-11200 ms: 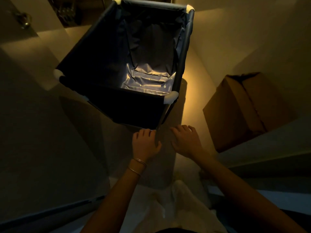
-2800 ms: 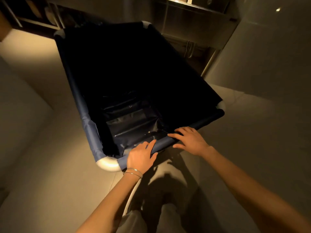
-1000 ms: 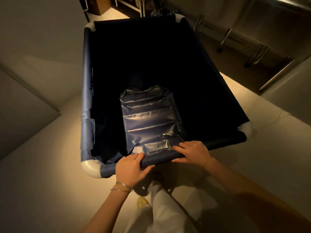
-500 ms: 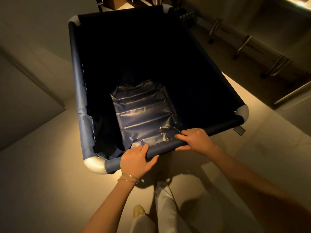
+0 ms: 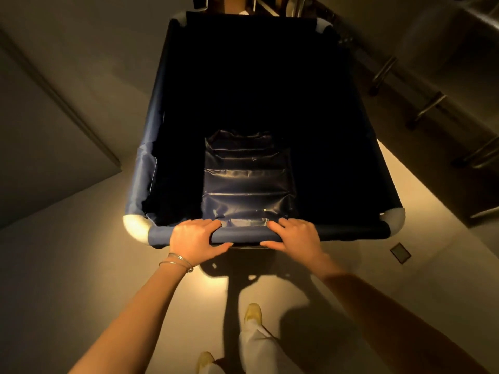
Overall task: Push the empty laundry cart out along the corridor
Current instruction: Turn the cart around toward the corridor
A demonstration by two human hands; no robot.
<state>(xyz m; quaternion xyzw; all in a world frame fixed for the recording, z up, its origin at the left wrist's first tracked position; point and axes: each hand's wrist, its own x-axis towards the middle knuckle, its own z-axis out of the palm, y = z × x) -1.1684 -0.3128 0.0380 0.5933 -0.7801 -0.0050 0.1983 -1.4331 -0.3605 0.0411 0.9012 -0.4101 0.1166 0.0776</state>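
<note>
1. Gripping the near rim of the laundry cart point(image 5: 151, 168), our left hand point(image 5: 195, 242) and right hand point(image 5: 296, 237) clench it.
2. The cart stands on a pale floor point(image 5: 67, 252) in a dim corridor, metal rails point(image 5: 429, 103) to its right.
3. Its far interior is lost in shadow.

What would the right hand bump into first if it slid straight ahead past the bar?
Probably nothing solid at first. The right hand points over the near rail into the laundry cart, which looks empty; beyond that comes its dark far wall, though depth is unclear.
</note>
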